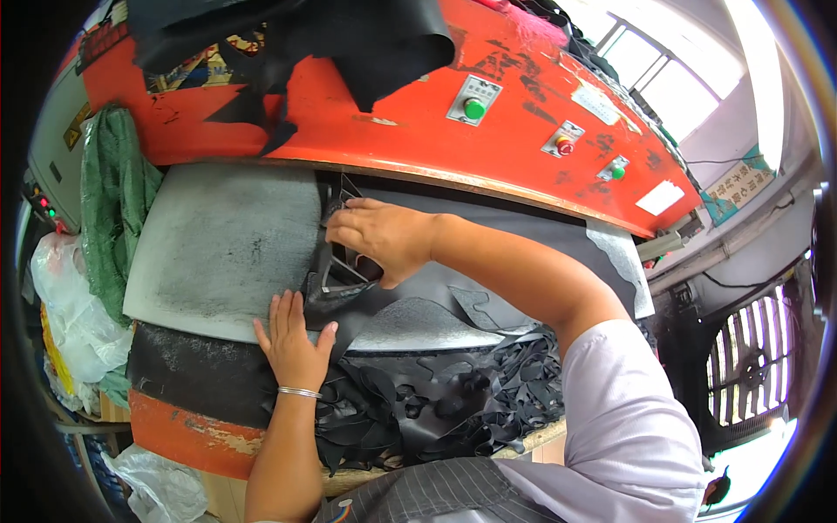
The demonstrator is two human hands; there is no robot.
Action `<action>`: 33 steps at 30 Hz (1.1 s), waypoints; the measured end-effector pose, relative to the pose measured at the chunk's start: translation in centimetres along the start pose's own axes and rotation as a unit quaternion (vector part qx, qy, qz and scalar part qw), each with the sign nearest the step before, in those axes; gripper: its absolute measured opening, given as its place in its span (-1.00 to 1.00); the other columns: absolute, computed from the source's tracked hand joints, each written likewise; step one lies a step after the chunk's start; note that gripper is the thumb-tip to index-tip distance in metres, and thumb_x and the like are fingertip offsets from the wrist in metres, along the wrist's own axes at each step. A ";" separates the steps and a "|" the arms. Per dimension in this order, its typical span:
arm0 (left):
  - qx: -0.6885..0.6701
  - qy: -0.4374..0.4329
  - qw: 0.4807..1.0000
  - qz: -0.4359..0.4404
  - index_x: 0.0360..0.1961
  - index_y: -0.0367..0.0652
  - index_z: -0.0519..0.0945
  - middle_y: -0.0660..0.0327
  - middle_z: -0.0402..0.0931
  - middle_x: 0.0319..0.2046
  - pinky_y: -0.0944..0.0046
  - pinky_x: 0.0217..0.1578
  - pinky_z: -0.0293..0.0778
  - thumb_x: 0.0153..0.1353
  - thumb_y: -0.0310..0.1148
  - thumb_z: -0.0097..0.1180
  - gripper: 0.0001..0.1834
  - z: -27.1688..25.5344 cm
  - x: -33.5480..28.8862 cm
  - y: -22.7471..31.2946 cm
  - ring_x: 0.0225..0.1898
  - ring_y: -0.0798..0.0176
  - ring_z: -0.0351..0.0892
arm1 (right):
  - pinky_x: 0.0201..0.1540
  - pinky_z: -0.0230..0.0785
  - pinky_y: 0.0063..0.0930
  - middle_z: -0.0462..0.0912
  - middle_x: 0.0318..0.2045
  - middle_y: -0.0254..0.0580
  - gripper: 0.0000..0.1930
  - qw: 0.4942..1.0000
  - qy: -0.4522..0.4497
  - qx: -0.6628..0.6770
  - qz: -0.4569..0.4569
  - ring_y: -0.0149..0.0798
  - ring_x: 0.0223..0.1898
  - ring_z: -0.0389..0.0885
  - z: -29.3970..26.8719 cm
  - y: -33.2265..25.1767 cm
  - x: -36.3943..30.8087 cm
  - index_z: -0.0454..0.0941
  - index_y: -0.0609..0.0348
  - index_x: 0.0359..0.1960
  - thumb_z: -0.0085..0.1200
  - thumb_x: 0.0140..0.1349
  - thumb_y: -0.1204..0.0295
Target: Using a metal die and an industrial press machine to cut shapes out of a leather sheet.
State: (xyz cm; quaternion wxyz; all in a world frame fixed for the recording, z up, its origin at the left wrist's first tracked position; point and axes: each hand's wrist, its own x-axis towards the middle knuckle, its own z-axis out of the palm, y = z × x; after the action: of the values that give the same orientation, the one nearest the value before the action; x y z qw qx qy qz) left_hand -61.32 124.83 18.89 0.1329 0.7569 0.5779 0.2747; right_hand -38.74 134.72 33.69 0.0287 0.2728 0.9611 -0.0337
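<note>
My right hand (388,240) is closed on a thin metal frame, a cutting die (344,277), which rests over black sheet material (506,231) that looks like leather. Part of the die is hidden under my fingers. Fingers spread, my left hand (295,344) lies at the front edge of the pale grey cutting board (227,244), beside the near end of the black sheet. A narrow black strip runs just right of its thumb. Cut-out gaps in the sheet show the board beneath.
Behind the board stands a red machine beam (375,126) with a green button (473,108) and a red button (565,148). Black sheets (384,44) drape over its top. Black scraps (453,401) heap up along the front. Plastic bags (83,305) hang at the left.
</note>
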 end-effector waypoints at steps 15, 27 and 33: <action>0.002 0.007 1.000 -0.010 0.22 -0.22 0.40 0.09 0.28 0.30 -0.20 0.39 -0.29 0.04 -0.10 0.29 -0.26 -0.4 0.5 -0.1 0.41 0.05 0.09 | 0.20 0.29 -0.18 0.42 0.00 0.31 -0.02 0.857 -0.009 0.113 0.503 0.16 0.14 0.32 0.9 1.0 -6.3 0.43 0.64 -0.07 0.28 -0.23 -0.19; 0.006 0.010 1.000 -0.007 0.20 -0.22 0.42 0.11 0.28 0.30 -0.21 0.38 -0.26 0.03 -0.10 0.30 -0.27 -0.5 0.6 0.0 0.40 0.06 0.10 | 0.10 0.39 -0.16 0.45 -0.06 0.18 -0.07 0.898 -0.060 0.058 0.433 0.10 0.09 0.38 4.4 2.9 -6.6 0.45 0.50 -0.03 0.29 -0.25 -0.17; 0.014 0.001 1.000 -0.011 0.21 -0.21 0.41 0.09 0.28 0.30 -0.20 0.38 -0.27 0.03 -0.10 0.30 -0.27 -0.6 1.0 0.0 0.40 0.06 0.10 | 0.14 0.34 -0.18 0.45 -0.01 0.21 0.01 0.903 -0.020 0.054 0.425 0.10 0.11 0.38 5.8 3.0 -7.2 0.41 0.47 0.05 0.28 -0.24 -0.25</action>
State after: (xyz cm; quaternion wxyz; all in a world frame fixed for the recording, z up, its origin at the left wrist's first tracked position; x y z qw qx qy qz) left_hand -61.47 125.66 19.65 0.1248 0.7519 0.5902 0.2659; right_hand -30.85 133.07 28.29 0.0451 0.6559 0.7496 -0.0761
